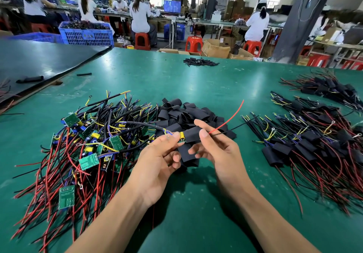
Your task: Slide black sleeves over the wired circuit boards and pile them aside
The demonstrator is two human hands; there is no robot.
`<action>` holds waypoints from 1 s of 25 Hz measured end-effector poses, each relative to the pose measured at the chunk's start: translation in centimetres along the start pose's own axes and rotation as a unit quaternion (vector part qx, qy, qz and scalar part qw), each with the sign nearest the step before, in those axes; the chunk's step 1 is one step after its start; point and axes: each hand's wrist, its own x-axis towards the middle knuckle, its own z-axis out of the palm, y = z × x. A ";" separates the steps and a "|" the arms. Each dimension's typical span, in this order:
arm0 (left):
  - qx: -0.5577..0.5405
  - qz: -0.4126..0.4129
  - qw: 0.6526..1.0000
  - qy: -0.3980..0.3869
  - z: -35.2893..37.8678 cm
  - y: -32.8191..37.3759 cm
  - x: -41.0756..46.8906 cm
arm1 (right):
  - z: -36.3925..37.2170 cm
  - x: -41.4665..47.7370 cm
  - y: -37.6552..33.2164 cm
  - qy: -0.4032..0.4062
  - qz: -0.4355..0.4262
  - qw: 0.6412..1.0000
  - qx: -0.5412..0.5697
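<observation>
Head view. We hold one circuit board (pixel 182 138) above the green tabletop (pixel 196 203), between both hands. Our left hand (pixel 157 154) has its fingers (pixel 172 137) narrowed, pinching the board's exposed end beside its yellow part. Our right hand (pixel 218 148) pinches a black sleeve (pixel 193 135) that covers the rest of the board. A red wire (pixel 227 119) and a black wire (pixel 241 125) leave the sleeve's right end. Just behind the hands lies a heap of loose sleeves (pixel 186 113). To the left lies a tangle of bare wired boards (pixel 86 135). To the right, well apart, lies a pile of sleeved boards (pixel 314 144).
</observation>
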 end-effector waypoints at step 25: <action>-0.070 -0.064 0.994 -0.058 0.4 0.6 -0.6 | 0.4 -0.2 -0.2 0.030 0.030 0.990 0.131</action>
